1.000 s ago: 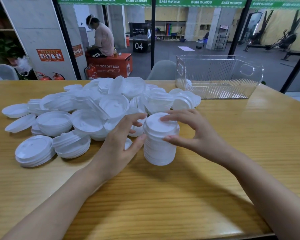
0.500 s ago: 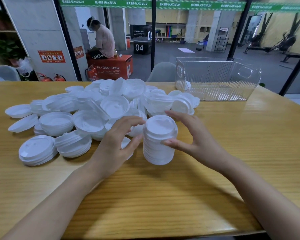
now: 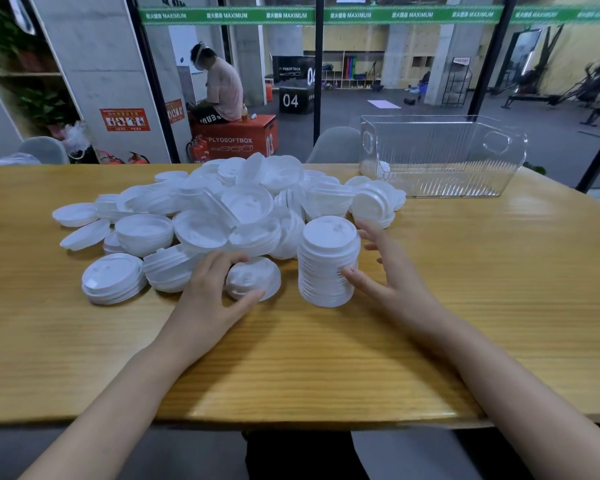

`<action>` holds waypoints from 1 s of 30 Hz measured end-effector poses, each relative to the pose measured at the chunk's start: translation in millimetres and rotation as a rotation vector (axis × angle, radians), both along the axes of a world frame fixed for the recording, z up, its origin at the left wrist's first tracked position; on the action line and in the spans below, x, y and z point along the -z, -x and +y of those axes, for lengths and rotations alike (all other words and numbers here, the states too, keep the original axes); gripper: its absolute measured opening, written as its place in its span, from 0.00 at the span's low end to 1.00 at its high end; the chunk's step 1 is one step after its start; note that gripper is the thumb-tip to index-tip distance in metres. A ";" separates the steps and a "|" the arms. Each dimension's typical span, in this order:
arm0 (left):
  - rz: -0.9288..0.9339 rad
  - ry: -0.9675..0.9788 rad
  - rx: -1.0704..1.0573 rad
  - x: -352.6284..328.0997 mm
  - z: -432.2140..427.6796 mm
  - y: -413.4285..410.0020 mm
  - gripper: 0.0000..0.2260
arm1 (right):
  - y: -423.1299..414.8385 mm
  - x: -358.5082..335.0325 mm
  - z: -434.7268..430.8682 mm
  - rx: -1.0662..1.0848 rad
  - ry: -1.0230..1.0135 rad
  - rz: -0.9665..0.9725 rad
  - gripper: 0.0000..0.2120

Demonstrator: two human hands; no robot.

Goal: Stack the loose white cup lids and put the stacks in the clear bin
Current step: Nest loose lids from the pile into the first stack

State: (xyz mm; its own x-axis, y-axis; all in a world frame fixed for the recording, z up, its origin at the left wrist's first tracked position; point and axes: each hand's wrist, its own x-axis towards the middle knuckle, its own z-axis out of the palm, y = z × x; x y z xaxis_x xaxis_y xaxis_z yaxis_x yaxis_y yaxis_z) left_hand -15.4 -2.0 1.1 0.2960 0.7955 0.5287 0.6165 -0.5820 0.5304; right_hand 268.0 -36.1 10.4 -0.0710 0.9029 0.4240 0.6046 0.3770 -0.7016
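Note:
A tall stack of white cup lids (image 3: 328, 263) stands upright on the wooden table (image 3: 482, 289), in front of me. My right hand (image 3: 394, 273) is beside it on the right, fingers straight and spread, with the thumb touching the stack's side. My left hand (image 3: 212, 289) lies on a single loose lid (image 3: 255, 277) just left of the stack, fingers curled over its far edge and thumb at its near edge. A big pile of loose lids (image 3: 243, 206) spreads behind and to the left. The clear bin (image 3: 440, 188) sits at the back right.
One lid (image 3: 383, 167) lies inside the bin's left end. Short lid stacks (image 3: 113, 278) stand at the pile's near left. Glass panels with black posts rise behind the table. A person sits on a red box beyond the glass.
My right hand has come off the top of the stack and spread open beside it. My left hand has moved away from the stack, down and left onto the loose lid.

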 end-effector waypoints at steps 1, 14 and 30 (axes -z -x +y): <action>0.014 0.025 -0.029 1.1 0.7 1.0 0.21 | 0.2 0.5 -0.4 -0.003 0.000 -0.003 0.35; -0.030 0.186 -0.058 -0.4 -2.1 -4.1 0.24 | -3.6 5.7 2.3 -0.012 -0.054 -0.046 0.31; 0.049 0.234 -0.018 -0.4 2.5 -6.1 0.27 | -3.0 5.4 1.5 -0.015 -0.051 -0.042 0.33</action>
